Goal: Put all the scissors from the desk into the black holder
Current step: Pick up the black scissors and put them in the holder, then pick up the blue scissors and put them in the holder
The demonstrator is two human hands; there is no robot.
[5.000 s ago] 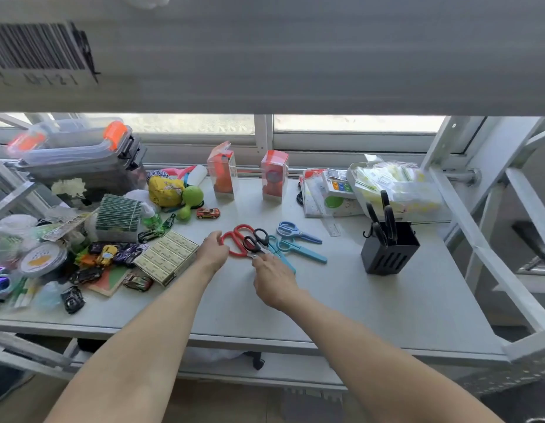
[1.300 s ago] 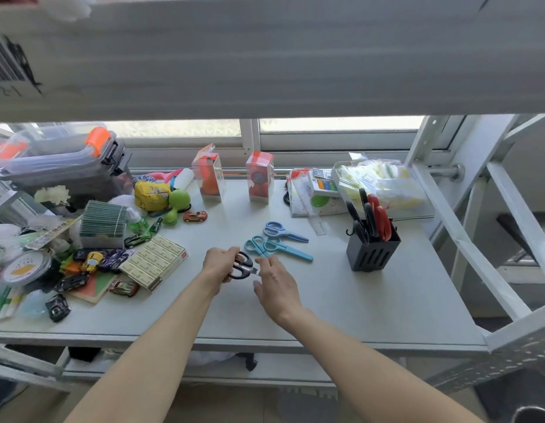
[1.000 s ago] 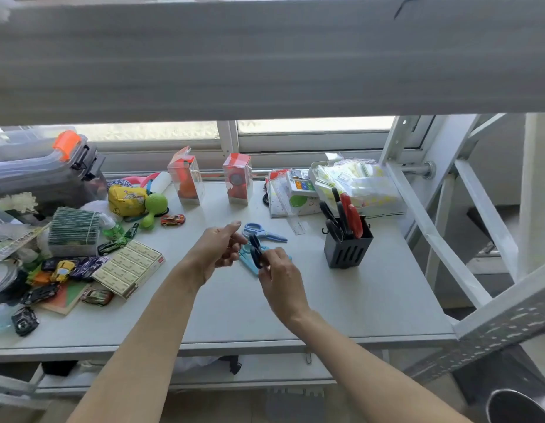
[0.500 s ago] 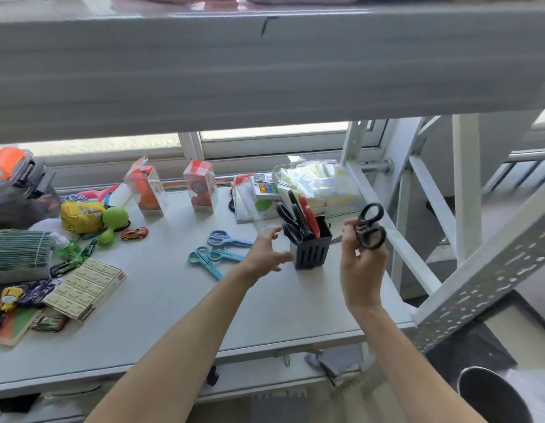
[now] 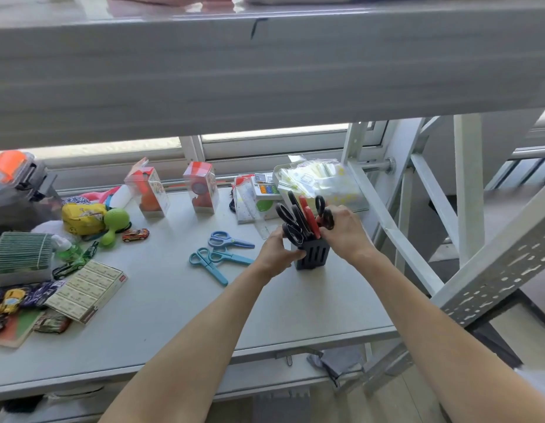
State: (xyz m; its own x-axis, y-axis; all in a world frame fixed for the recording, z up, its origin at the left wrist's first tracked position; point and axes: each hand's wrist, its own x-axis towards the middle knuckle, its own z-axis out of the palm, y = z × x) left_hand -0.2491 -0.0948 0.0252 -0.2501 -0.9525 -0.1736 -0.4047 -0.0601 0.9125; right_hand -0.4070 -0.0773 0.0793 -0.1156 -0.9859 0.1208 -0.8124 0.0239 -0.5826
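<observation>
desk [image 5: 179, 306]: three scissors left on it beside the black holder [image 5: 311, 257] | left hand [image 5: 275, 254] wrapped round holder's side, steadying | right hand [image 5: 345, 232] pinching black-handled scissors [image 5: 324, 212], I'm seating them in holder's top | next: release, fetch light-blue scissors [image 5: 207, 264] | no writing legible.

Grey desk [image 5: 173, 315] under bright window [image 5: 265, 141]; white metal frame [image 5: 466, 184] right; shelf [image 5: 265, 71] overhead.
</observation>
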